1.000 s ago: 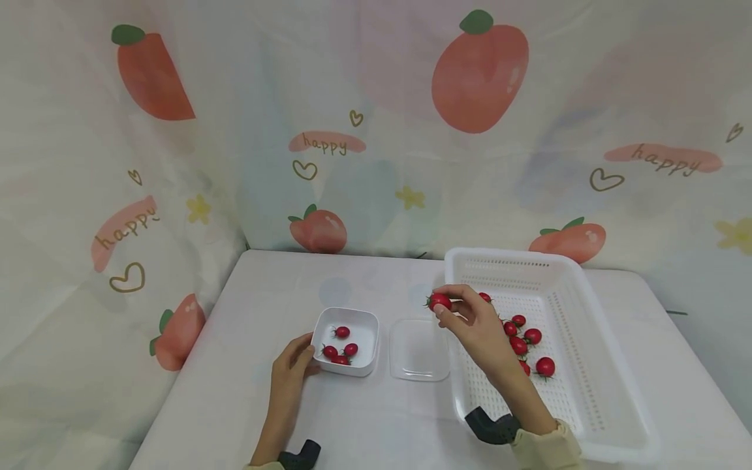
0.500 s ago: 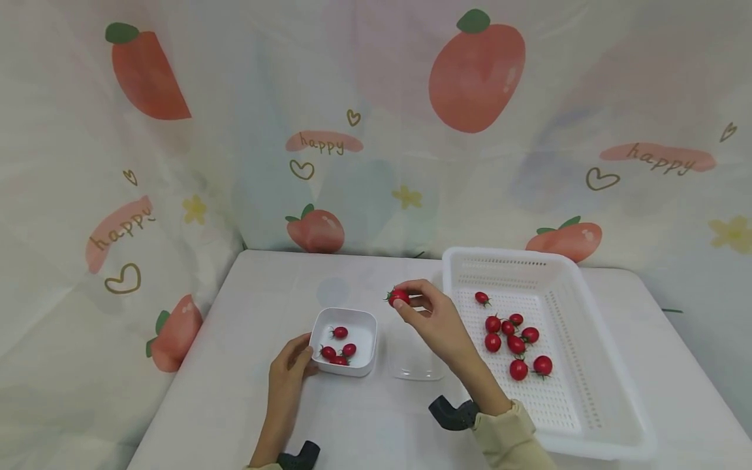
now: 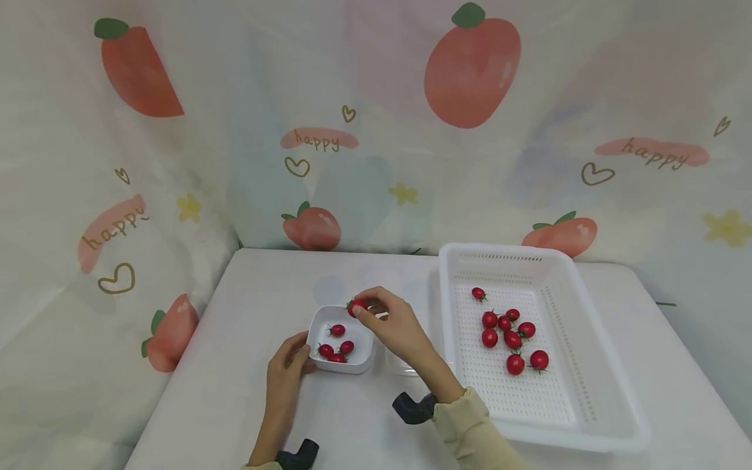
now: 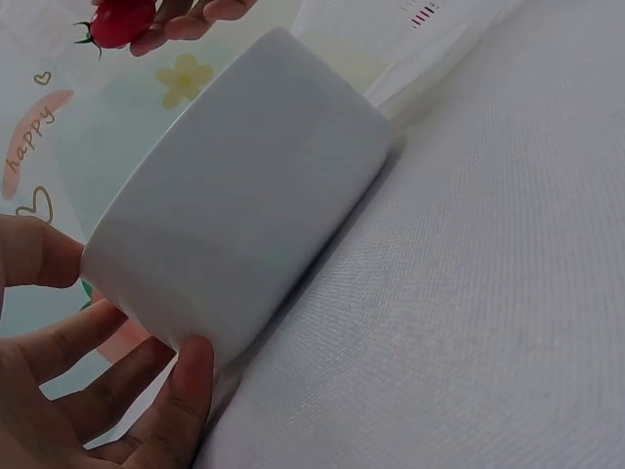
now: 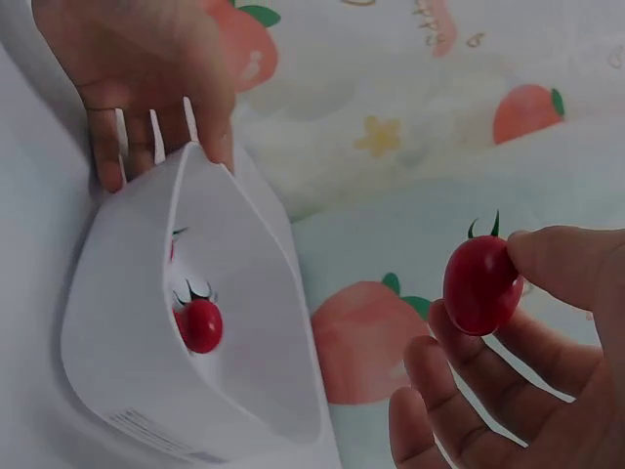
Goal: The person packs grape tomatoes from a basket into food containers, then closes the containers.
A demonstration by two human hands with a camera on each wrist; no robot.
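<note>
A red cherry tomato [image 3: 356,307] with a green stalk is pinched between thumb and fingers of my right hand [image 3: 401,328], above the far right rim of a small white box [image 3: 362,358]. Several cherry tomatoes [image 3: 337,331] lie inside that box. My left hand [image 3: 284,375] grips the box at its left corner, its fingertips [image 4: 195,366] against the wall. From the right wrist view, the held tomato [image 5: 482,285] is apart from the box, whose open top faces it.
On the right stands a large white perforated basket [image 3: 608,378] with several cherry tomatoes [image 3: 512,339] on its floor. A clear plastic lid [image 3: 403,367] lies between box and basket, partly hidden by my right hand. A printed curtain [image 3: 364,196] hangs behind the table.
My right hand has carried the tomato leftward from the basket's edge, across the clear lid, to the box. The left hand has stayed at the box.
</note>
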